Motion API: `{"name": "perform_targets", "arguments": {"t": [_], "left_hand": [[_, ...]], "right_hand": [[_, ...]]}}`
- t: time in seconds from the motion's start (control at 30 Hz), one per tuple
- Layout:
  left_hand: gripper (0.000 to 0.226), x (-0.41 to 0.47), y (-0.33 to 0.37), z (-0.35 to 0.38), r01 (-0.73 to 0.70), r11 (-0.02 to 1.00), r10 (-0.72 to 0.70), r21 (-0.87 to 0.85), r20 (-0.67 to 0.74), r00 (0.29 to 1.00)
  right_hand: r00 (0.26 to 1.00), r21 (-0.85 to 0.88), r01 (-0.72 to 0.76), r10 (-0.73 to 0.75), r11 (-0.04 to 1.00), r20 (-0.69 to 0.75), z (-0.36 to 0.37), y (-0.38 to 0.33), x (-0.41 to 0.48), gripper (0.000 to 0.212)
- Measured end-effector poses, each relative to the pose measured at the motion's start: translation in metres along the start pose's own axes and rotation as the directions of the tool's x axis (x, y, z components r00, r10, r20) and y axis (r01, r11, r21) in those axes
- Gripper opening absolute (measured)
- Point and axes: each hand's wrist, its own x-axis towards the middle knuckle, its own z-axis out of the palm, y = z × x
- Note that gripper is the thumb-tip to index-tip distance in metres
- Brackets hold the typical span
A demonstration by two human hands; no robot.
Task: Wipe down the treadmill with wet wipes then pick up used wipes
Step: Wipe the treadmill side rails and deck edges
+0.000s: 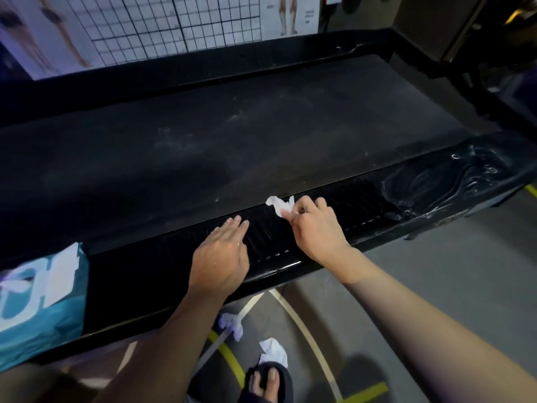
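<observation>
Grey floor with yellow lines carries the black treadmill, its long axis running from 8 to 2 o'clock, where the right hand pinches a crumpled white wipe on the near side rail, the left hand lies flat with straight fingers just beside it, and used wipes lie on the floor at 6 o'clock.

Dim overall: the black treadmill swallows detail mid-frame, while the wall chart at the top catches brighter light. Wet streaks at right centre glint, the wipe shows stark white, and the pack at the left edge is blurred. Lines bow near the edges.
</observation>
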Motion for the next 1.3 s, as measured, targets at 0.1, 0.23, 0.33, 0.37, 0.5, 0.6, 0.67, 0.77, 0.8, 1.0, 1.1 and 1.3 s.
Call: {"name": "perform_targets", "arguments": {"t": [0.1, 0.23, 0.33, 0.37, 0.5, 0.6, 0.67, 0.77, 0.8, 1.0, 1.1, 1.3], "left_hand": [[0.066, -0.001, -0.001, 0.001, 0.012, 1.000, -0.012, 0.000, 0.000, 1.000], [0.068, -0.001, -0.003, 0.005, 0.046, 0.999, -0.046, -0.014, 0.005, 0.999], [0.067, -0.001, -0.001, 0.003, 0.056, 0.998, -0.055, -0.019, 0.005, 0.998], [0.067, 0.000, 0.000, 0.003, 0.058, 0.998, -0.058, -0.019, 0.006, 0.998], [0.067, -0.001, 0.000, 0.001, 0.071, 0.997, -0.071, -0.022, -0.008, 0.997], [0.066, -0.001, -0.002, 0.002, 0.064, 0.998, -0.065, -0.024, -0.012, 0.998], [0.067, -0.001, -0.002, 0.003, 0.064, 0.998, -0.064, -0.024, -0.008, 0.998], [0.067, -0.001, -0.003, 0.005, 0.063, 0.998, -0.063, -0.024, -0.024, 0.998], [0.067, 0.000, -0.003, 0.006, 0.065, 0.998, -0.065, -0.027, -0.029, 0.997], [0.066, 0.000, -0.002, 0.005, 0.075, 0.997, -0.076, -0.027, -0.036, 0.996], [0.065, 0.001, -0.002, 0.004, 0.074, 0.997, -0.075, -0.030, -0.034, 0.997], [0.059, 0.000, -0.001, 0.002, 0.076, 0.997, -0.077, -0.032, -0.034, 0.996]], "right_hand": [[1.000, -0.050, 0.020, -0.021, 0.999, -0.007, -0.012, 0.008, -0.022, 0.040], [0.974, -0.053, 0.145, -0.133, 0.988, 0.183, -0.036, 0.013, -0.046, 0.079], [0.982, 0.110, 0.138, -0.150, 0.984, 0.112, -0.020, 0.009, -0.034, 0.059], [0.991, 0.128, 0.100, -0.110, 0.987, 0.077, -0.009, 0.009, -0.025, 0.045], [0.994, 0.156, 0.086, -0.094, 0.984, 0.049, 0.013, -0.025, 0.009, 0.032], [0.984, 0.171, 0.178, -0.177, 0.969, -0.023, 0.013, -0.042, -0.012, 0.024], [0.975, 0.164, 0.201, -0.213, 0.966, 0.057, 0.010, -0.039, -0.035, 0.030], [0.972, 0.241, 0.194, -0.219, 0.951, 0.082, 0.012, -0.030, -0.069, 0.021], [0.979, 0.282, 0.162, -0.191, 0.946, 0.077, 0.011, -0.031, -0.075, 0.020], [0.989, 0.247, 0.146, -0.139, 0.958, -0.048, 0.015, -0.022, -0.021, 0.028], [0.988, 0.208, 0.146, -0.134, 0.967, -0.073, 0.021, -0.033, -0.004, 0.020], [0.978, 0.168, 0.185, -0.165, 0.968, -0.127, 0.019, -0.030, -0.032, 0.043]]}}
